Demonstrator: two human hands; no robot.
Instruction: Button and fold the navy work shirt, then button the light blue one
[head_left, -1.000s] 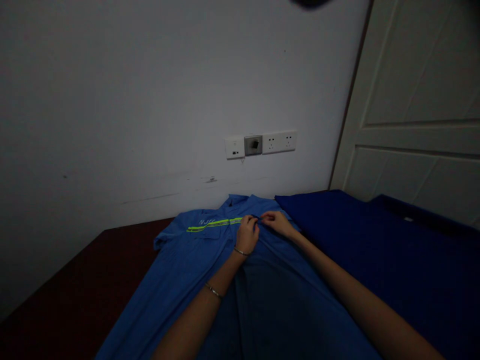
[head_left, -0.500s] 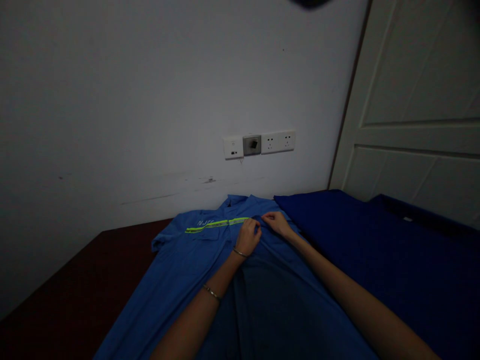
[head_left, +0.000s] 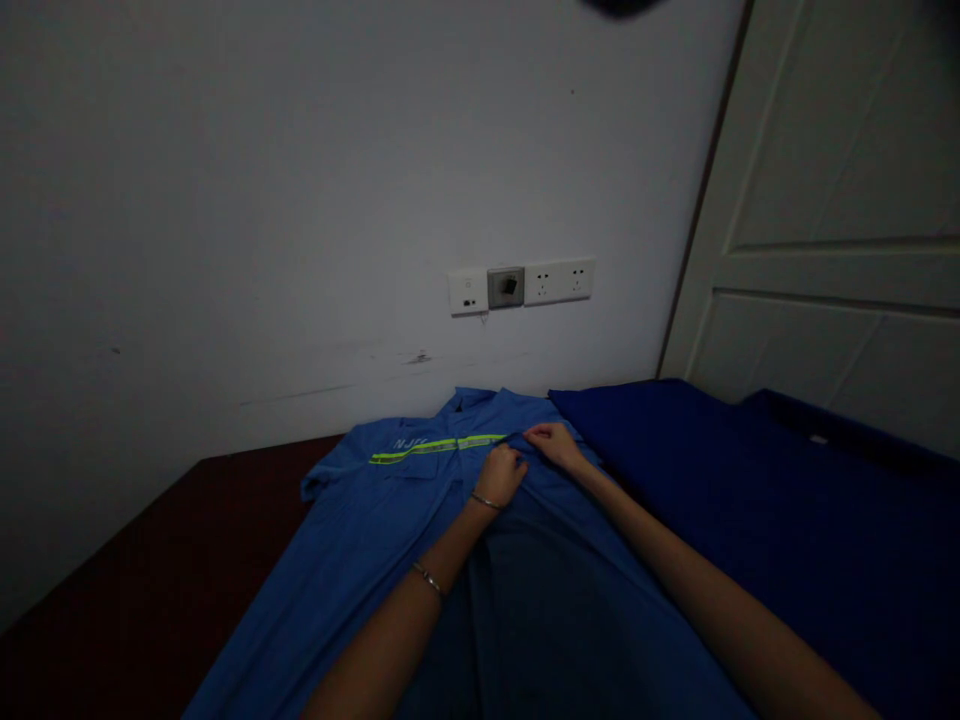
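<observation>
A blue short-sleeved work shirt (head_left: pixel 360 530) lies spread out, with its collar towards the wall. Across its chest runs a yellow-green and grey reflective stripe (head_left: pixel 412 452) beneath white lettering. My right hand (head_left: pixel 551 442) pinches the shirt's cloth at the chest, just past the stripe's right end. Close beside it, my left hand (head_left: pixel 502 474) is closed, its curled fingertips at the same patch of cloth. Exactly what lies between the left fingers is hard to see in the dim light. Two bracelets (head_left: pixel 429 580) circle my left wrist and forearm.
A dark blue cloth (head_left: pixel 735 520) covers the right side beside the shirt. Dark red surface (head_left: pixel 150 580) shows at the left. A pale wall (head_left: pixel 300 200) with a row of sockets (head_left: pixel 541 284) stands behind, and a panelled door (head_left: pixel 840 270) at the right.
My left hand has shifted slightly right and down, a little away from the stripe. The right hand stays almost in place, pinching the cloth.
</observation>
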